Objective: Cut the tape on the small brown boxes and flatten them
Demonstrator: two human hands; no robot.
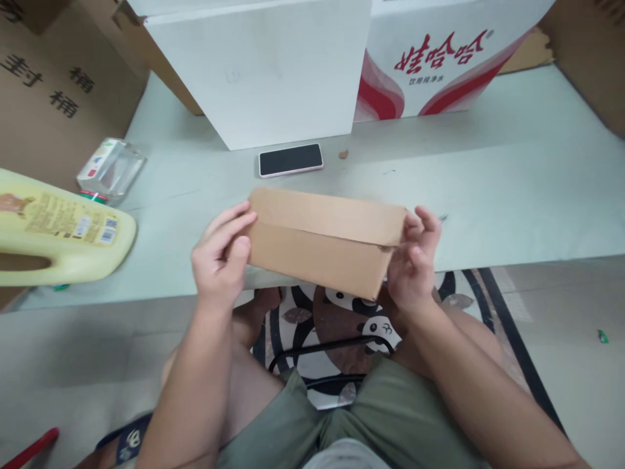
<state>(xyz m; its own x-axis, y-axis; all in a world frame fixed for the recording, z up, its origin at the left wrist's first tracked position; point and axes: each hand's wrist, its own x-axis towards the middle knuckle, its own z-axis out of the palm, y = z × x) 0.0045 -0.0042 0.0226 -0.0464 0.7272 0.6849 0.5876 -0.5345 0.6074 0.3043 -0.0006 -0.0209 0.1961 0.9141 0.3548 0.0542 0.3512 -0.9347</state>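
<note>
A brown cardboard box (317, 244) is held up between my two hands, over the front edge of the table and tilted down to the right. My left hand (221, 251) grips its left end, thumb in front and fingers behind the edge. At the right end, my right hand (414, 260) has its fingers curled against the box's side, partly hidden behind the corner. A flap lies along the upper front of the box, with a thin gap showing near the right corner. The inside of the box cannot be seen.
Behind the box lies a smartphone (291, 161) on the pale green table (488, 195). Large white cartons (273, 71) stand at the back. To the left are a clear plastic bottle (117, 170) and a yellow jug (73, 228). A panda-patterned mat (312, 326) covers the floor below.
</note>
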